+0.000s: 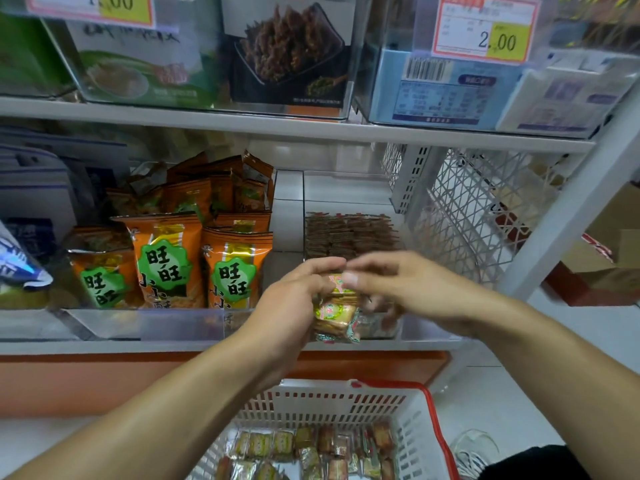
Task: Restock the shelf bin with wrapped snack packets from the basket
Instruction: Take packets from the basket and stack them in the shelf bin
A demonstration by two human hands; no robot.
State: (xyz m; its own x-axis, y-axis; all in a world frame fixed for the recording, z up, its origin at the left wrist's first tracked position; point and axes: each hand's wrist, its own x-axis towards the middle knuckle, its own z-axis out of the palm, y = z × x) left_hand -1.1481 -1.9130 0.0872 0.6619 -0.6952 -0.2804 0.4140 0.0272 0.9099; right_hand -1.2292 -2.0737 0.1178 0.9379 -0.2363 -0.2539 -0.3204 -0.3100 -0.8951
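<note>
My left hand [294,306] grips a small stack of wrapped snack packets [334,315] with green and pink labels, held just in front of the clear shelf bin [429,332]. My right hand [391,285] pinches the top of the same stack from the right. Inside the bin, a neat row of brown packets [349,233] fills the middle. Below, the white basket with a red rim [346,400] holds several more wrapped packets [311,448].
Orange snack bags [166,258] fill the bin to the left. A white lattice divider [467,216] stands to the right of the bin, with a shelf post [568,216] beyond. The shelf above carries clear bins with price tags [485,29]. Cardboard boxes [609,247] sit far right.
</note>
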